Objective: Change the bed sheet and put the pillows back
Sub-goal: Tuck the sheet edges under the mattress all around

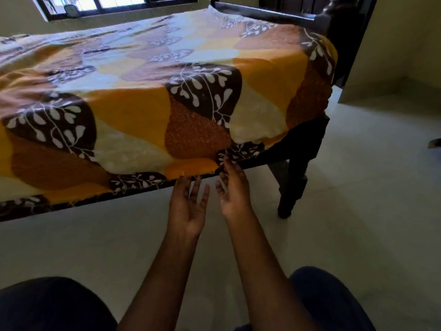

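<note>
At the near edge of the bed, a bed sheet [148,96] printed in yellow, orange, cream and brown leaf patches is seen spread flat over the whole top. Its hem hangs a little over the near side and the right-hand corner. A dark wooden bed frame [296,158] is noted beneath, one leg standing on the pale floor [358,199].

The left hand [188,209] is held palm up just below the hem, fingers [180,187] straight and spread, nothing gripped. The tips lie at the fringe of the hem; contact cannot be told.

The right hand [235,192] is held just beside the left, palm turned inward, fingers [229,167] loosely spread, nothing pinched. Its topmost fingertip overlaps a brown hem patch.

A window [114,3] is recorded beyond the far side of the bed. Two dark-clothed knees [47,304] are seen at the bottom of the view.
</note>
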`<action>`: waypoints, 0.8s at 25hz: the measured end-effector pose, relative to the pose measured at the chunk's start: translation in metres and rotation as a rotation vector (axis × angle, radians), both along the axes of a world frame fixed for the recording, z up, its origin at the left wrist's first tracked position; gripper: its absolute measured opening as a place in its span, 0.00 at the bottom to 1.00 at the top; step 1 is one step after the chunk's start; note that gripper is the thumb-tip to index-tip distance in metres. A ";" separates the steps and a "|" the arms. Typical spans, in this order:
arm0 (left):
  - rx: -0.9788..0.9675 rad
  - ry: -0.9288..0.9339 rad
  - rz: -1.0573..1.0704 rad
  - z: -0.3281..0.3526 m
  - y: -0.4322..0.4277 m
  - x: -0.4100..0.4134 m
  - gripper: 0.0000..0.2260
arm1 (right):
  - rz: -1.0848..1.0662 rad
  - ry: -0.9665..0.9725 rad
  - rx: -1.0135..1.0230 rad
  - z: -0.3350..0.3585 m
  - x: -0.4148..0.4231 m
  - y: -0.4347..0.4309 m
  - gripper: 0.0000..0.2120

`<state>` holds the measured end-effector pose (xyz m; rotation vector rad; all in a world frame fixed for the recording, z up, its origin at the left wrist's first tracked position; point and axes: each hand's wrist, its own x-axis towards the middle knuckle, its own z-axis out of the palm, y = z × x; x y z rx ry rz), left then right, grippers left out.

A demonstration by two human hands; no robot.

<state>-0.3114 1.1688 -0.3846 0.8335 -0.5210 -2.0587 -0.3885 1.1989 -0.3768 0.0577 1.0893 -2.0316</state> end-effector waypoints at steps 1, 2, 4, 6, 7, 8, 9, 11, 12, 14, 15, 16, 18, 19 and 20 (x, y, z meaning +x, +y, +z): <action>-0.013 -0.006 0.024 0.003 -0.002 -0.004 0.13 | -0.006 0.026 0.007 0.001 -0.002 -0.002 0.14; -0.016 -0.005 0.044 0.006 -0.005 -0.008 0.15 | -0.004 0.027 -0.004 0.001 -0.002 -0.003 0.11; -0.020 0.009 0.028 0.009 -0.011 -0.015 0.20 | 0.011 -0.065 -0.097 0.001 -0.001 -0.004 0.07; -0.041 -0.018 -0.007 0.008 -0.015 -0.018 0.18 | 0.043 -0.187 -0.254 -0.001 0.002 -0.002 0.11; -0.048 -0.063 -0.007 0.006 -0.016 -0.017 0.15 | 0.077 -0.204 -0.303 -0.003 0.003 0.000 0.15; -0.049 -0.109 0.008 0.004 -0.016 -0.017 0.14 | 0.111 -0.185 -0.321 -0.005 0.004 0.002 0.17; -0.057 -0.161 0.027 0.003 -0.015 -0.016 0.15 | 0.130 -0.132 -0.303 -0.006 0.005 0.003 0.17; -0.069 -0.230 0.060 0.005 -0.016 -0.017 0.17 | 0.090 0.018 -0.172 -0.008 0.004 0.002 0.12; -0.067 -0.260 0.069 0.007 -0.016 -0.017 0.16 | 0.051 0.072 -0.095 -0.008 0.003 0.001 0.08; -0.007 -0.309 0.088 0.015 -0.013 -0.012 0.14 | 0.018 0.113 0.021 -0.007 0.000 0.000 0.02; 0.047 -0.343 0.137 0.019 -0.010 -0.008 0.11 | 0.022 0.107 0.054 -0.007 -0.002 -0.001 0.02; 0.096 -0.387 0.210 0.024 -0.004 -0.003 0.07 | 0.027 0.104 0.083 -0.006 -0.004 -0.001 0.02; 0.073 -0.400 0.310 0.036 0.009 0.004 0.13 | 0.038 0.133 0.143 -0.004 -0.006 -0.003 0.03; 0.044 -0.280 0.288 0.045 0.013 0.006 0.13 | 0.030 0.151 0.168 -0.004 -0.006 -0.005 0.04; 0.043 -0.135 0.200 0.055 0.017 0.007 0.12 | 0.013 0.162 0.183 -0.002 -0.007 -0.006 0.04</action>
